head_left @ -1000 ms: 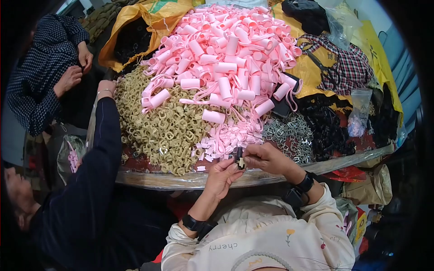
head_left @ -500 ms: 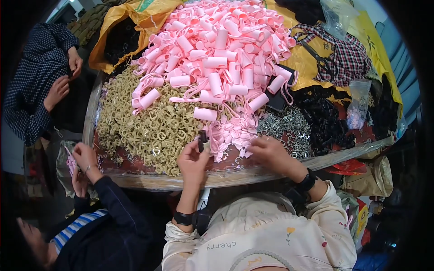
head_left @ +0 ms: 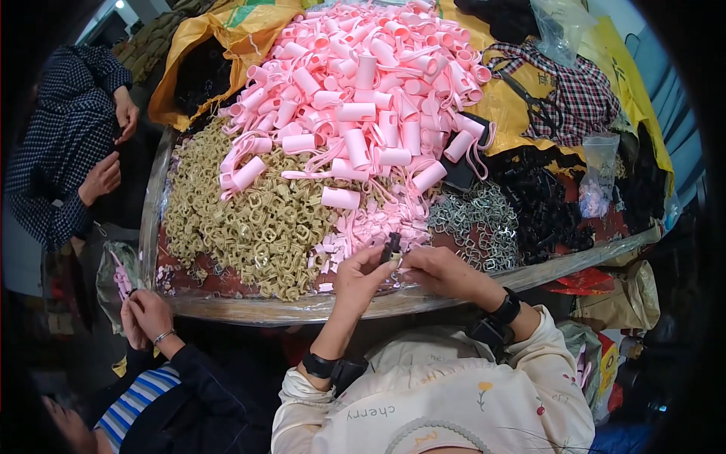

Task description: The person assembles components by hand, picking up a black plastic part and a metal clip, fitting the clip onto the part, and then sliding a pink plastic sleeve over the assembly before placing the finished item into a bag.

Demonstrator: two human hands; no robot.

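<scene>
Film-wrapped table edge [head_left: 234,309] in the foreground, with reddish-brown surface partly visible between heaps of sorted parts. At centre rear: tall heap of pink tubes [head_left: 357,149] with looped straps. To its left and nearer: broad spread of tan buckles [head_left: 249,246]. At centre front: scatter of flat pink pieces [head_left: 370,227]; immediately right of these, silvery metal links [head_left: 478,227], then dark pile of black parts [head_left: 541,200]. Left hand [head_left: 354,281]: closed, thumb against fingers, gripping small black part [head_left: 391,246], held tilted over the near edge of the flat pink pieces. Right hand [head_left: 448,274]: fingers bent inward, just beside the black part; hold or contact at fingertips impossible to tell. Farther right: checked cloth [head_left: 581,98] on yellow sacking, with clear bag [head_left: 602,166] nearer the edge. At left: co-worker's hands [head_left: 151,314] close together, beside the table corner; beyond, second co-worker in dark patterned sleeves [head_left: 64,125].
</scene>
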